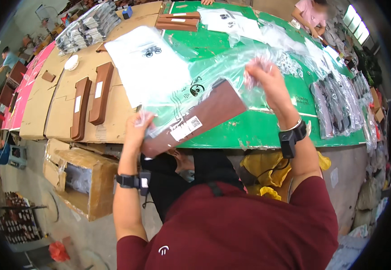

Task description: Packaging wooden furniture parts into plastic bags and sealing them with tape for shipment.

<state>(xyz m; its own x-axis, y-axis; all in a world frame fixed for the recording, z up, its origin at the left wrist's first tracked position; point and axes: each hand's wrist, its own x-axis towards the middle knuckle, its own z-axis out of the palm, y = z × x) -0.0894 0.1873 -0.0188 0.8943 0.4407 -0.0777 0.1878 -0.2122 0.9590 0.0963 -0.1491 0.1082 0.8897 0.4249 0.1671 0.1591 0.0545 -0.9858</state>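
Note:
A clear plastic bag (177, 96) with black printed marks stretches between my two hands. My left hand (138, 128) is closed on the bag's near left edge, beside the lower end of a long brown board-like piece (218, 108). Higher up and to the right, my right hand (267, 81) grips a bunched part of the same bag. The brown piece slants up to the right at the table's front edge and carries a white label (186, 129). Plastic covers at least part of it; how far inside the bag it lies, I cannot tell.
Two similar brown pieces (101, 92) lie on cardboard at the left, near a white round container (71, 63). A stack of flat bags (146, 63) is beyond my left hand. Wrapped bundles (337, 105) sit at the right. An open carton (89, 180) stands below. Another person (312, 18) works across the table.

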